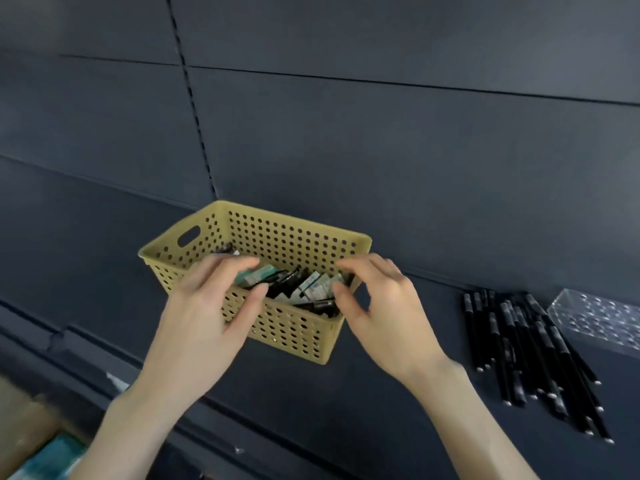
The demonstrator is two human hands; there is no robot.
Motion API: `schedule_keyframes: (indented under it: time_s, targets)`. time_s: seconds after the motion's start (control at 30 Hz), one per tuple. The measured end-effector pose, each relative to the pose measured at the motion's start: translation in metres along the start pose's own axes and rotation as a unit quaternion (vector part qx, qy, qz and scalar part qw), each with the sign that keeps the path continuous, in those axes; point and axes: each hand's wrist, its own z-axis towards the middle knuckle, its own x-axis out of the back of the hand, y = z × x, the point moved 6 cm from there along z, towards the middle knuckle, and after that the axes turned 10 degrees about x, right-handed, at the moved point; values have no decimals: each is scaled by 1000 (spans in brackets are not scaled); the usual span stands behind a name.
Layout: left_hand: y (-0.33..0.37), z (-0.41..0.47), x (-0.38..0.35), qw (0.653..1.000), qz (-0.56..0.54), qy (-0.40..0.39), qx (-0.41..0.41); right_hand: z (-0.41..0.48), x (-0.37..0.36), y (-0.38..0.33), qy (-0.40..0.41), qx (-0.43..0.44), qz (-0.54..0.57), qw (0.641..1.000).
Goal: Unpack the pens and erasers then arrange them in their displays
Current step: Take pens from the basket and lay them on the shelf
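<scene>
Cardboard box (24,420) is sitting at the far left, pretty blurry. The left hand (207,306) is hovering over the near rim of the yellow basket (287,233), fingers loosely curved, thumb apart, gripping nothing. Erasers (311,284) are lying jumbled inside the basket, on the dark shelf (311,410). The right hand (384,313) is hovering at the basket's right corner, likewise spread and holding nothing. Further right, black pens (519,341) are lying piled beside a clear display block (595,317).
</scene>
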Motion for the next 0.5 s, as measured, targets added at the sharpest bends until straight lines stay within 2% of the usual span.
schedule_keyframes:
  time_s: [0.1,0.23,0.4,0.5]
  targets:
    - [-30,34,-1,1000,3,-24,5,30,-22,-3,-22,2,-6,1000]
    - [-64,76,-16,991,15,-134,-10,62,-48,-3,-57,-12,-42,997]
    - [-94,116,-45,951,38,-300,-65,87,-81,5,-162,-56,-100,980]
    - [-101,131,-66,914,82,-386,-98,90,-98,15,-246,-88,-110,959]
